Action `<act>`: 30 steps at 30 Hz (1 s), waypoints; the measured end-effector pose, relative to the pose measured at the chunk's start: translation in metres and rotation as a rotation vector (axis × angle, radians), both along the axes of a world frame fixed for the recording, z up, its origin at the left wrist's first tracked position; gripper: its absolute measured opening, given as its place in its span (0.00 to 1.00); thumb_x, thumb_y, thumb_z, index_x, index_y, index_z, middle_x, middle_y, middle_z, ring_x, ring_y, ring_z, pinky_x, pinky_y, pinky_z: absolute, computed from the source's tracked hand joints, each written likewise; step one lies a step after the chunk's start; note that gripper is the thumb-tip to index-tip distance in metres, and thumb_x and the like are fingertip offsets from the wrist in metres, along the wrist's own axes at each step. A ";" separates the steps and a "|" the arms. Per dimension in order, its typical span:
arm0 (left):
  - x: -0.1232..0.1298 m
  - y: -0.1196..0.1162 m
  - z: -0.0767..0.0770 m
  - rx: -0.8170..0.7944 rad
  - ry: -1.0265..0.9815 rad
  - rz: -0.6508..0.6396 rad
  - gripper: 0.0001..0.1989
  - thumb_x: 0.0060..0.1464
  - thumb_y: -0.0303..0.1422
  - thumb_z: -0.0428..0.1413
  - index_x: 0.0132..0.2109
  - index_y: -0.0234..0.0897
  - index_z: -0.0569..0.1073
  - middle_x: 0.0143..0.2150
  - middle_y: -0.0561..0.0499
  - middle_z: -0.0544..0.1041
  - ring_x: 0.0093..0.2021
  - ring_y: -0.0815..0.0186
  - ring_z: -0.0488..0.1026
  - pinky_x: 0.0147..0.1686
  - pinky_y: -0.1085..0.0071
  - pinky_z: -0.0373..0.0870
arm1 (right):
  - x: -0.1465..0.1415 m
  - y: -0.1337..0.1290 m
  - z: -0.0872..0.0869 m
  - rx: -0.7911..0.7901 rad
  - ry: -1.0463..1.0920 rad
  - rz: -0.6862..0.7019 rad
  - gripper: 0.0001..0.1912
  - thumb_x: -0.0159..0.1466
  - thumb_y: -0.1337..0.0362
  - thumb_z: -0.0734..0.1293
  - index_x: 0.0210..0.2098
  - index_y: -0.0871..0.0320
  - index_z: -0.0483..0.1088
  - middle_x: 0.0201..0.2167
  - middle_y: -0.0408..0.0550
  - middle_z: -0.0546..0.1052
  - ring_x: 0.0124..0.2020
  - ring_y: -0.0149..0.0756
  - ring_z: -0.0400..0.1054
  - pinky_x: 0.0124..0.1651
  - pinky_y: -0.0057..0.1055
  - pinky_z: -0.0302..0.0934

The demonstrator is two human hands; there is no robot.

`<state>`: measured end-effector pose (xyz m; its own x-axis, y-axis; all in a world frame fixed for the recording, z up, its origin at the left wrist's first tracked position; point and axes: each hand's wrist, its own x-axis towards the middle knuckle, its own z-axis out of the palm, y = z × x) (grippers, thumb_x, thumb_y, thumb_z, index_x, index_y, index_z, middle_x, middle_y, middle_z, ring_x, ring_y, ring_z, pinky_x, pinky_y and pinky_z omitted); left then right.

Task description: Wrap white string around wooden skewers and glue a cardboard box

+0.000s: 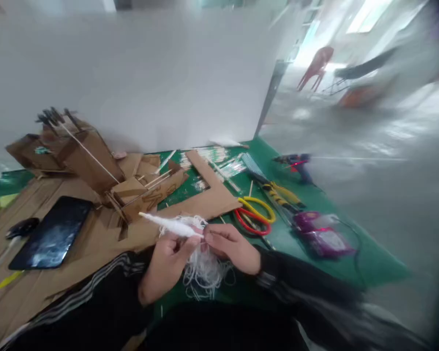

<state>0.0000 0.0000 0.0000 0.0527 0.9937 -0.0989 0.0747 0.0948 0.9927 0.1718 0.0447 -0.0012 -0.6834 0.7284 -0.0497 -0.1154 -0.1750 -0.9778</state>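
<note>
My left hand (168, 261) is closed around a slim stick wound with white thread (173, 226), thick in the middle and tapering to a bare pale tip at the upper left. At the stick's other end, the fingers of my right hand (232, 246) are pinched together on white string. Their grip partly hides whether they also touch the stick. Below and behind both hands hangs a loose, tangled heap of white string (207, 273).
Cardboard boxes (142, 195) and a black tablet (53, 233) are on the left. An L-shaped cardboard piece (212, 192) lies ahead. Rightward are red and yellow scissors (254, 214), pliers (285, 195), a glue gun (296, 163) and a purple packet (322, 236). A white panel (161, 73) stands behind.
</note>
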 end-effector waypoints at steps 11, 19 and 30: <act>0.000 -0.001 -0.002 0.016 -0.052 -0.002 0.14 0.56 0.39 0.57 0.43 0.33 0.73 0.27 0.54 0.70 0.27 0.71 0.65 0.29 0.76 0.65 | 0.000 0.003 -0.001 0.049 -0.017 -0.016 0.16 0.63 0.55 0.64 0.26 0.62 0.66 0.16 0.36 0.56 0.18 0.23 0.45 0.20 0.24 0.39; 0.000 0.000 0.000 0.049 -0.014 -0.004 0.12 0.56 0.39 0.57 0.40 0.33 0.73 0.26 0.54 0.69 0.24 0.72 0.63 0.23 0.77 0.61 | 0.001 0.005 -0.001 0.110 -0.018 0.002 0.19 0.64 0.54 0.64 0.23 0.60 0.62 0.16 0.35 0.55 0.18 0.23 0.45 0.21 0.24 0.40; -0.003 0.000 -0.002 0.025 -0.011 0.036 0.15 0.57 0.41 0.56 0.41 0.32 0.71 0.23 0.57 0.65 0.22 0.74 0.60 0.22 0.78 0.60 | 0.004 0.002 0.005 0.128 -0.075 -0.045 0.16 0.65 0.56 0.61 0.28 0.62 0.68 0.17 0.37 0.56 0.19 0.25 0.46 0.23 0.25 0.41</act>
